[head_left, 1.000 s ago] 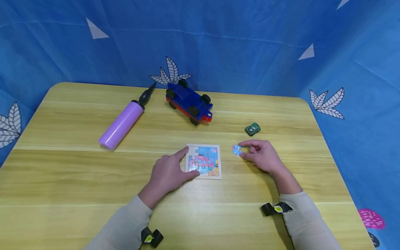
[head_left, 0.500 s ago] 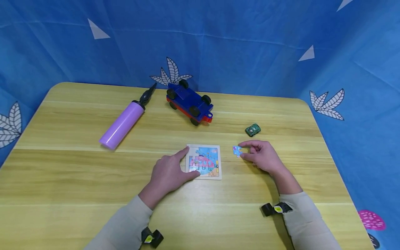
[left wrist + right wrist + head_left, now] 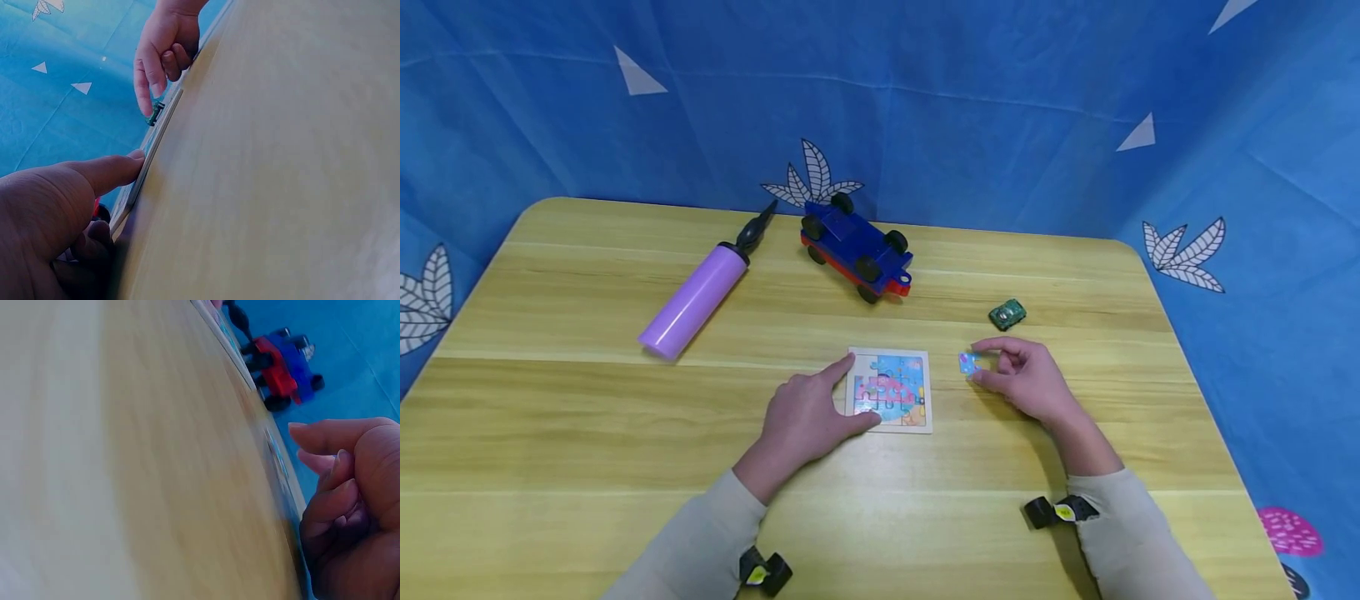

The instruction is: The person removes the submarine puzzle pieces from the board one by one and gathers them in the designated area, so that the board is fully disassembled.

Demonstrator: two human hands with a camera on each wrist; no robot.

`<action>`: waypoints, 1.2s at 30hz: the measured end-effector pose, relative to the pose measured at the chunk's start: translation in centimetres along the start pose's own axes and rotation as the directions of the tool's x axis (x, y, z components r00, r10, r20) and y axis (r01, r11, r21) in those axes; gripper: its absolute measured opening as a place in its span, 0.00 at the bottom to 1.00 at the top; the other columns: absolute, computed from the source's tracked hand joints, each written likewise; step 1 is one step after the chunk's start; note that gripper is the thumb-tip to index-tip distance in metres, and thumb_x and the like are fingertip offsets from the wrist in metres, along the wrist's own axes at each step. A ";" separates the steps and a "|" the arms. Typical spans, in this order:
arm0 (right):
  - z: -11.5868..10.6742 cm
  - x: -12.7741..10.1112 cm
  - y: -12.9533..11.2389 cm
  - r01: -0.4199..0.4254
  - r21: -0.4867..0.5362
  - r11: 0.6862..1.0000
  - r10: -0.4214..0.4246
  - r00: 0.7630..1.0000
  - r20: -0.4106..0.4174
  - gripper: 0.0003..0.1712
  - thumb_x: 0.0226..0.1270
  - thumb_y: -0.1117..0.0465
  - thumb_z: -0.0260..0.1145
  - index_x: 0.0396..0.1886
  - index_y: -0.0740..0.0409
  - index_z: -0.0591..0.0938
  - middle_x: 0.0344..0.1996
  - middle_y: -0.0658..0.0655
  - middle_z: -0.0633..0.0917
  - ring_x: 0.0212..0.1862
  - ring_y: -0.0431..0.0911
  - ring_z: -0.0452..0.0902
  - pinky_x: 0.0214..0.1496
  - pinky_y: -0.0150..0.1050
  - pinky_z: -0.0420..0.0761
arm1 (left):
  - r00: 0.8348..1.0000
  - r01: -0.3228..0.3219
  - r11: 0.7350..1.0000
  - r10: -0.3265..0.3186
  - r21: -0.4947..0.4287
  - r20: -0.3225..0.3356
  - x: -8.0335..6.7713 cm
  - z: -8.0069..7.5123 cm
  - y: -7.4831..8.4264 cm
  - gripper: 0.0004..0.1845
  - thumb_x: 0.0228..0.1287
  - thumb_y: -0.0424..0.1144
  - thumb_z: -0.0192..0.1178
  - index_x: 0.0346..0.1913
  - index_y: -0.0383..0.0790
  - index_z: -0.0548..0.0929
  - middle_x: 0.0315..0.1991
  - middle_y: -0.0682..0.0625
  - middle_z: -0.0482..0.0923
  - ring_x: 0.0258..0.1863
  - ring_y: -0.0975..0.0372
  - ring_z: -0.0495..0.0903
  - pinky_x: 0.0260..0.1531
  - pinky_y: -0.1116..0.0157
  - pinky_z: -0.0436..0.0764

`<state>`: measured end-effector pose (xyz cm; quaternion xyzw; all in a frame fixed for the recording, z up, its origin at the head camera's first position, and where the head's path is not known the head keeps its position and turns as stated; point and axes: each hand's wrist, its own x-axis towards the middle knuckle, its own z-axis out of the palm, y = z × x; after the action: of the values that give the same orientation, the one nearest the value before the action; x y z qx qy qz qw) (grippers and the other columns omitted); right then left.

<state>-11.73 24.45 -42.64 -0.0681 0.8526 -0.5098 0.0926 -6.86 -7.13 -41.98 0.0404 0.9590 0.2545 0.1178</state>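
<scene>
A small blue puzzle piece [image 3: 968,363] is being pinched between the thumb and index fingertip of the right hand [image 3: 1028,377], lifted just off the wooden table [image 3: 580,417], with the little green toy car [image 3: 1007,314] sitting just beyond those fingers. The puzzle board [image 3: 891,389] is being pinned down by the left hand [image 3: 802,419], index finger stretched along its left edge and thumb pressed on the near corner, fingers mostly straight. Way past the fingertips, a purple pump [image 3: 694,298] and a blue toy truck [image 3: 855,247] are being left alone

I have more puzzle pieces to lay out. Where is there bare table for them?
Bare: the near strip of table between the sleeves, and the left side below the purple pump. Crowded: around the puzzle board, left hand, right hand with its piece, green car.
</scene>
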 end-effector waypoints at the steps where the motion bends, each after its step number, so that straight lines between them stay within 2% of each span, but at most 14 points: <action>1: 0.2 -0.1 -0.2 0.014 0.001 1.000 -0.014 1.000 -0.003 0.18 0.59 0.67 0.75 0.51 0.60 0.85 0.17 0.50 0.63 0.18 0.41 0.57 0.24 0.35 0.63 | 1.000 -0.001 1.000 0.001 0.001 0.000 0.0 0.0 0.0 0.53 0.46 0.70 0.72 0.74 0.47 0.70 0.60 0.43 0.79 0.44 0.51 0.82 0.35 0.60 0.76; 7: 1.9 -0.2 -1.4 0.077 0.003 0.997 -0.077 0.997 0.002 0.20 0.59 0.68 0.76 0.52 0.60 0.85 0.17 0.51 0.64 0.19 0.43 0.60 0.26 0.36 0.66 | 1.000 -0.012 1.000 0.012 0.007 -0.004 0.2 0.1 -0.1 0.53 0.47 0.70 0.71 0.74 0.47 0.70 0.59 0.43 0.80 0.41 0.53 0.81 0.33 0.61 0.74; 12: 3.3 -0.1 -2.2 0.094 0.042 0.995 -0.095 0.995 0.034 0.21 0.58 0.67 0.76 0.53 0.60 0.84 0.17 0.51 0.64 0.19 0.43 0.61 0.26 0.36 0.66 | 1.000 -0.015 1.000 0.015 0.011 0.000 0.2 0.1 -0.1 0.53 0.46 0.70 0.71 0.74 0.47 0.70 0.59 0.42 0.80 0.40 0.53 0.81 0.33 0.61 0.75; 20: 5.4 0.3 -3.8 0.107 0.055 0.993 -0.111 0.990 0.086 0.22 0.57 0.68 0.77 0.53 0.58 0.84 0.15 0.49 0.64 0.19 0.43 0.60 0.28 0.37 0.67 | 1.000 -0.006 1.000 0.006 0.022 0.014 0.2 -0.1 0.0 0.53 0.47 0.71 0.70 0.74 0.47 0.69 0.60 0.43 0.80 0.46 0.50 0.81 0.37 0.58 0.76; 24: 6.4 0.6 -4.5 0.125 0.060 0.990 -0.132 0.984 0.121 0.23 0.57 0.66 0.77 0.54 0.59 0.84 0.15 0.49 0.63 0.19 0.43 0.58 0.29 0.36 0.65 | 1.000 -0.011 1.000 0.011 0.022 0.014 0.1 -0.1 0.0 0.53 0.48 0.70 0.70 0.74 0.47 0.69 0.58 0.43 0.80 0.44 0.51 0.81 0.36 0.58 0.75; 30: 7.7 1.1 -5.1 0.128 0.062 0.990 -0.136 0.979 0.153 0.24 0.56 0.63 0.79 0.53 0.57 0.84 0.15 0.49 0.63 0.21 0.43 0.56 0.37 0.38 0.70 | 1.000 -0.023 0.999 0.023 0.025 0.010 0.1 -0.1 -0.1 0.53 0.48 0.71 0.70 0.74 0.47 0.69 0.57 0.43 0.82 0.41 0.51 0.81 0.35 0.59 0.75; 36: 8.6 1.5 -5.5 0.108 0.055 0.993 -0.117 0.973 0.197 0.23 0.57 0.63 0.79 0.53 0.56 0.84 0.16 0.48 0.63 0.21 0.44 0.57 0.34 0.39 0.67 | 0.999 -0.030 0.999 0.030 0.018 0.012 0.2 -0.2 -0.2 0.53 0.48 0.70 0.70 0.74 0.46 0.70 0.53 0.42 0.84 0.32 0.55 0.78 0.28 0.63 0.72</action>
<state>-11.15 14.16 -41.86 -0.1652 0.8225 -0.5232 0.1500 -7.14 -7.39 -41.96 0.0575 0.9599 0.2473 0.1192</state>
